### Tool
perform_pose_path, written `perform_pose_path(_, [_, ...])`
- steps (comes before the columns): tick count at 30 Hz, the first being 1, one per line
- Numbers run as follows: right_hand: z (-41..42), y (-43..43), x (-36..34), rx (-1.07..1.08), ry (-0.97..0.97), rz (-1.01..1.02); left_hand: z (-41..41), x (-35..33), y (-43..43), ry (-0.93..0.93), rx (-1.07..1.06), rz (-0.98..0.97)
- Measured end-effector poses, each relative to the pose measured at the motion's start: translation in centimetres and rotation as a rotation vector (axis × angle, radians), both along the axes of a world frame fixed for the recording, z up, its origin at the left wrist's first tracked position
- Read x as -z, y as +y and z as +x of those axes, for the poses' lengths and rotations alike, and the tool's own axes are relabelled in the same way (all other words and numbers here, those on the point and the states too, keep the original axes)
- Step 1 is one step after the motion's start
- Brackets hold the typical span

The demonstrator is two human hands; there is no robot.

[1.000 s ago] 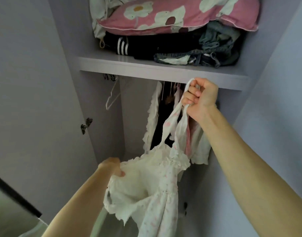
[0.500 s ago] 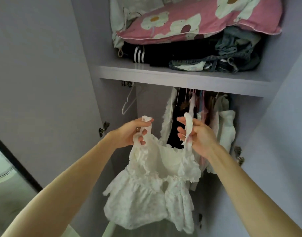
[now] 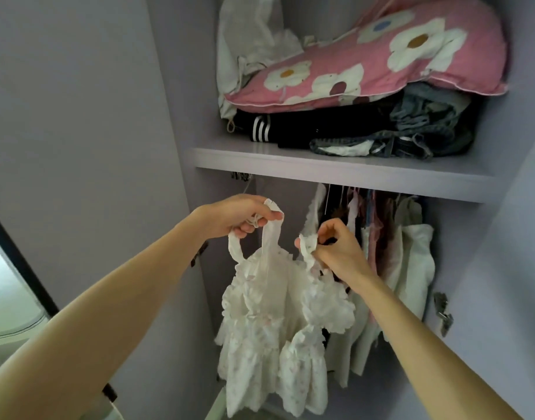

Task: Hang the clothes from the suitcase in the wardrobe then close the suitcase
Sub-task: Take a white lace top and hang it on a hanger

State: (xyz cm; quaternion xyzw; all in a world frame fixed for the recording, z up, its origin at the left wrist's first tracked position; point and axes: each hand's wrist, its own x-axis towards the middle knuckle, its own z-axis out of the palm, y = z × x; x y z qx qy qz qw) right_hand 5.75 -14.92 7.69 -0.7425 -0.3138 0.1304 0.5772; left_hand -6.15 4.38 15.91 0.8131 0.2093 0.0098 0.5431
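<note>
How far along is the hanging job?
Several garments already hang below the shelf. In hand: the left hand and right hand each pinch a strap of the white ruffled dress, not hung yet. Left: hanging it and closing the suitcase, which is out of view.

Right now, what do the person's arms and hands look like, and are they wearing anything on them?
The left arm and right arm are bare, with no sleeves in view. The left hand and right hand wear no gloves, and no ring, watch or bracelet shows.
</note>
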Motion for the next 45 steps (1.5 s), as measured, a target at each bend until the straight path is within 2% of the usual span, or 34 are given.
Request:
perform_pose_path(2, [-0.3, 1.0, -0.5, -0.023, -0.033, -0.01, 0.1, -1.0, -0.5, 0.033, 0.057, 0.056])
perform_pose_path(6, [-1.6, 2.3, -1.7, -0.307, 0.026, -0.06, 0.6, -2.5, -1.2, 0.058, 0.109, 0.185])
perform_pose_path(9, [-1.7, 3.0, -1.8, -0.264, 0.024, -0.074, 0.3, -2.6, -0.5, 0.054, 0.074, 0.335])
perform_pose_path(12, [-1.4, 3.5, -1.4, -0.268, 0.156, -0.009, -0.8, -0.4, -0.1, 0.149, 0.11, 0.472])
perform_pose_path(14, [-1.2, 3.5, -1.2, -0.285, 0.176, -0.026, -1.5, 2.1, -0.7, 0.21, 0.15, 0.313])
perform_pose_path(17, [-1.2, 3.8, -0.8, -0.215, 0.141, -0.071, -1.9, 6.0, -2.7, 0.138, 0.191, -0.1])
perform_pose_path(19, [-1.0, 4.1, -0.5, -0.167, 0.109, -0.095, -1.6, 7.7, -3.9, 0.074, 0.143, -0.134])
perform_pose_path(21, [-0.6, 4.2, -0.4, -0.175, 0.065, -0.124, -1.3, 8.6, -4.5, 0.094, 0.087, 0.024])
perform_pose_path(25, [0.6, 3.4, 0.1, -0.263, 0.096, -0.18, -1.5, 8.7, -3.5, 0.141, -0.032, 0.534])
perform_pose_path(28, [1.2, 3.1, 0.9, -0.355, 0.266, -0.104, -2.2, 8.4, -2.7, 0.127, -0.121, 0.767])
perform_pose_path(31, [1.2, 4.0, 0.9, -0.474, 0.539, 0.029, -2.4, 8.9, -2.8, 0.163, -0.117, 0.999])
perform_pose_path(34, [0.6, 5.6, 0.3, -0.45, 0.68, 0.098, -3.1, 9.7, -2.6, 0.107, -0.124, 1.156])
perform_pose_path(36, [0.2, 6.6, -0.1, -0.389, 0.635, 0.093, -3.7, 9.9, -1.6, 0.079, -0.131, 1.241])
perform_pose_path(41, [-0.6, 9.5, 0.2, -0.245, 0.481, -0.037, -5.3, 8.5, 2.2, 0.108, -0.155, 1.28])
perform_pose_path(43, [-1.3, 11.3, 0.3, -0.219, 0.474, -0.046, -5.6, 7.6, 4.3, 0.077, -0.112, 1.341])
perform_pose_path(45, [-1.9, 12.9, 0.0, -0.209, 0.507, -0.003, -5.6, 7.0, 5.5, 0.124, -0.05, 1.333])
